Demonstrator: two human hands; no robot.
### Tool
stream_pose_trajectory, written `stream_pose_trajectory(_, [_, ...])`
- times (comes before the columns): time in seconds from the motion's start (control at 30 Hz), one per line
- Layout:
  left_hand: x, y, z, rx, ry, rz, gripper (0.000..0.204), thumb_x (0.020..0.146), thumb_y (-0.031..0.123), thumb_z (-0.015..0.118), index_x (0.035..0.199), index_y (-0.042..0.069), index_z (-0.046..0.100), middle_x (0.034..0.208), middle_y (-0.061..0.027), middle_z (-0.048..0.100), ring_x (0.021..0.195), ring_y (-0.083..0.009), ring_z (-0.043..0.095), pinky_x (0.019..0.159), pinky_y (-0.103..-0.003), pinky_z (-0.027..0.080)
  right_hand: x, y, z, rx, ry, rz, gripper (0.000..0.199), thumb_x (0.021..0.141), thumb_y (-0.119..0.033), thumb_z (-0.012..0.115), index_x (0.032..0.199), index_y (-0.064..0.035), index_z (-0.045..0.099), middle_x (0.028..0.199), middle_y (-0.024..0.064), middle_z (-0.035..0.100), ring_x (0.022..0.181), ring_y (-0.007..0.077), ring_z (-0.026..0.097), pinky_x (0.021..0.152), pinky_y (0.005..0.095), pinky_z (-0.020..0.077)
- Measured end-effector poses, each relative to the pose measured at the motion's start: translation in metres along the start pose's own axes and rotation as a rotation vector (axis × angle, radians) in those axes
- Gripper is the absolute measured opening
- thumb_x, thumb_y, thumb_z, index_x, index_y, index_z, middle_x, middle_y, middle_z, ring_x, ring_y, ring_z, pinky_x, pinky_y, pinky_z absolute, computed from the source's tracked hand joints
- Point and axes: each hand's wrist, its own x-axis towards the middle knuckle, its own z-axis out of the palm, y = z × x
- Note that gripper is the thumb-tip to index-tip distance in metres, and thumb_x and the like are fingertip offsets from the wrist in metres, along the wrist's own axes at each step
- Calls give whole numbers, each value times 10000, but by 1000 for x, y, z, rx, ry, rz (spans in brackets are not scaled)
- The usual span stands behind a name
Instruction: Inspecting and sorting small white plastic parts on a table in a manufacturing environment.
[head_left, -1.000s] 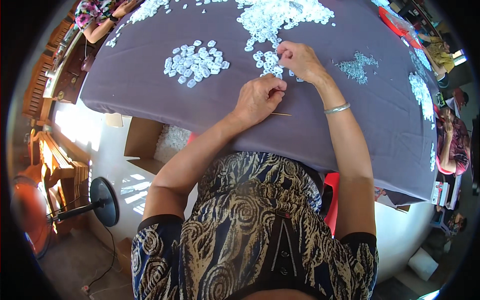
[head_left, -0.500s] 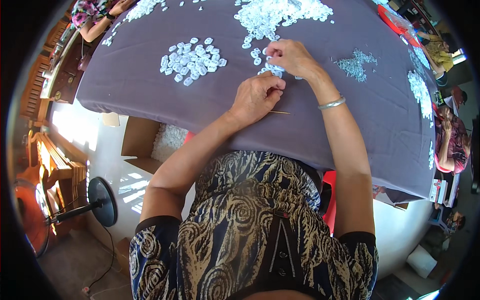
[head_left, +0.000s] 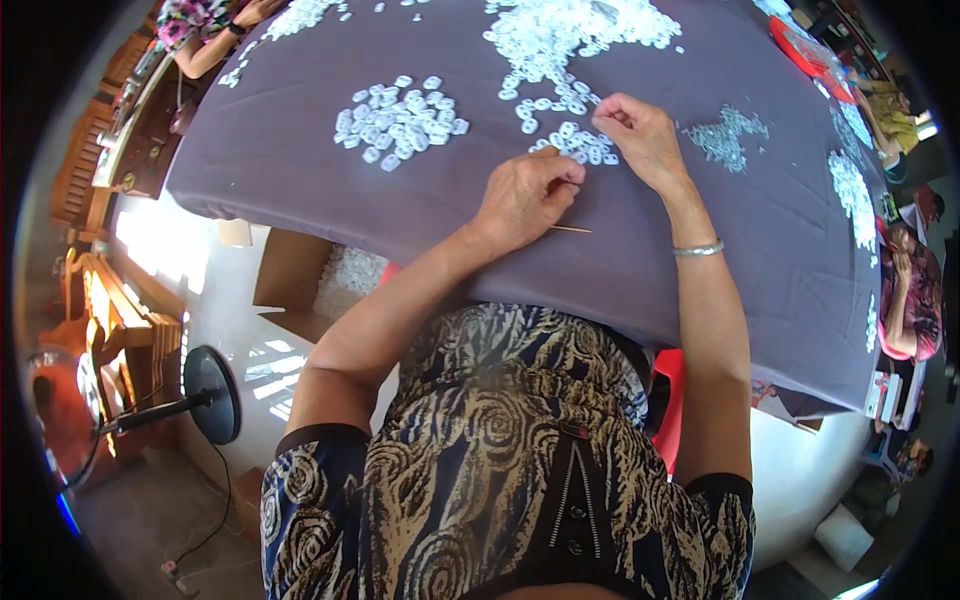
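Over the purple-grey tablecloth [head_left: 300, 190], my left hand [head_left: 524, 198] is closed in a pinch, thumb against fingers; whatever it holds is hidden. My right hand [head_left: 645, 142], a silver bangle on its wrist, hovers farther right with its fingertips pressed together. Anything between them is too small to make out. Small white oval plastic pieces [head_left: 590, 148] lie in a loose cluster between and just beyond my hands. A sorted-off pile of similar pieces [head_left: 400, 120] sits to the left. Below my left hand lies a thin wooden stick [head_left: 572, 230].
A large heap of white pieces [head_left: 570, 40] covers the far middle. To the right lies a patch of small metallic bits [head_left: 730, 138], near a red tray [head_left: 805, 55]. A cardboard box [head_left: 290, 275] stands under the table edge, a black fan base [head_left: 213, 393] at left. Other people sit around the table.
My right hand has moved right, away from the small cluster, so more of its pieces show. The left hand keeps its pinch in nearly the same place. The whole view has shifted slightly.
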Motion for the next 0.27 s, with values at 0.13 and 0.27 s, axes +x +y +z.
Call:
stream_pose_trajectory(0.13, [0, -4, 3, -37, 72, 71, 82, 752, 41, 645, 823, 82, 638, 780, -88, 627, 675, -283, 632, 611, -393, 491, -4, -5, 7, 191, 86, -73, 120, 888, -144, 647, 848, -31, 639, 664, -40, 566, 567, 33, 481, 494, 189, 372])
stream_pose_trajectory(0.27, [-2, 0, -2, -10, 83, 77, 76, 740, 75, 673, 803, 96, 636, 795, -89, 637, 742, -284, 648, 668, -380, 510, -6, -17, 4, 582, 66, 288, 226, 903, -244, 644, 757, -75, 611, 531, -43, 485, 383, 22, 368, 329, 188, 230])
